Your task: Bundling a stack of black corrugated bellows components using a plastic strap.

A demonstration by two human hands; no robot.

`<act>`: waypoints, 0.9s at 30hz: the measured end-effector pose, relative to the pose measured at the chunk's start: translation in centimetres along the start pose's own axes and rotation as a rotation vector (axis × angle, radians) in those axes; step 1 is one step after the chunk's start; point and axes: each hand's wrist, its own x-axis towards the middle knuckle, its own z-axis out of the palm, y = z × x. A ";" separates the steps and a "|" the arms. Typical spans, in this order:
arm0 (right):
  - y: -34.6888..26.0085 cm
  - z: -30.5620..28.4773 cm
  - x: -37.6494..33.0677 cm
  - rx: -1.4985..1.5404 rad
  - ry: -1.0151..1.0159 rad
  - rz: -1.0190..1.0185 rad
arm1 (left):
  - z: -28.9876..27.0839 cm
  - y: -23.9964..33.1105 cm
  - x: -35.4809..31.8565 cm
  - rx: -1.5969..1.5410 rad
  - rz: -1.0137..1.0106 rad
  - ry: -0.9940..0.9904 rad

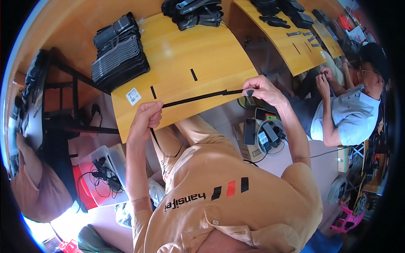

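A thin black strap (194, 98) is stretched between my hands above the near edge of the yellow table (219, 50). My left hand (145, 119) is closed on its left part, and a loose length hangs below toward my lap. My right hand (262, 90) pinches the other end, where a small dark piece shows at the fingers. Beyond the strap, two short black strips (193, 74) lie apart on the tabletop. A stack of black strap-like pieces (120, 59) sits at the table's left, and another black pile (194, 19) is at the far end.
To my right a person in a light shirt (348, 114) sits by another yellow table (291, 50) bearing black pieces. Lower left stands a clear bin (105, 158) with black cables. A round tub of black adapters (272, 137) is below my right forearm. Another person's arm (31, 158) is far left.
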 end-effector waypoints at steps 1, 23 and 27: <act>-0.2 0.1 0.1 -0.007 0.029 -0.049 | -0.1 0.2 -0.1 0.012 0.008 0.008; -1.4 -7.8 0.4 0.156 0.494 0.005 | -9.4 1.2 -12.3 -0.442 0.231 0.346; -2.5 -8.0 1.4 0.291 0.267 0.036 | -8.0 0.9 -10.8 -0.536 0.234 0.201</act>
